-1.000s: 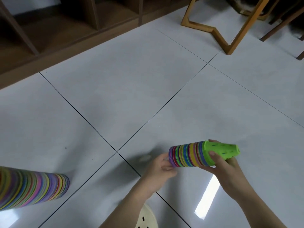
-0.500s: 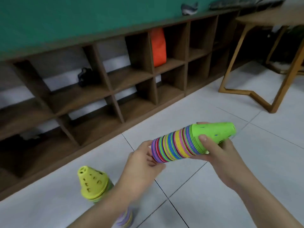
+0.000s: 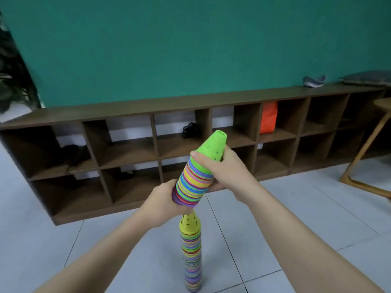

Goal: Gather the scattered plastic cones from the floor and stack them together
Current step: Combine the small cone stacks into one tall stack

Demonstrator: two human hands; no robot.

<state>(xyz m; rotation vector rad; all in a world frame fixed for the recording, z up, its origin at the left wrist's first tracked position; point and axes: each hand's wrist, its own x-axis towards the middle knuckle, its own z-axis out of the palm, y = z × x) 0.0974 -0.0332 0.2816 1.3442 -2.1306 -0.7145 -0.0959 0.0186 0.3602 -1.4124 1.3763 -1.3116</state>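
Nearest the camera, a tall stack of cones [image 3: 191, 261] stands upright on the tiled floor [image 3: 296, 218], topped by a yellow cone [image 3: 189, 224]. Just above it, both hands hold a shorter bundle of nested cones [image 3: 193, 180], tilted slightly with its green tip [image 3: 212, 145] uppermost. The left hand [image 3: 165, 203] grips the bundle's wide lower rim, fingers curled round it; the right hand [image 3: 222, 172] wraps the upper part, thumb across the green cone. The bundle's open base hangs directly over the yellow top, apart from it or barely meeting it. No loose cones show on the visible floor, so gathering looks largely done. What appears left is lowering the bundle onto the tall stack and seating it straight. Beyond stand the brown cubby shelf [image 3: 211, 102] and the teal wall [image 3: 190, 43].
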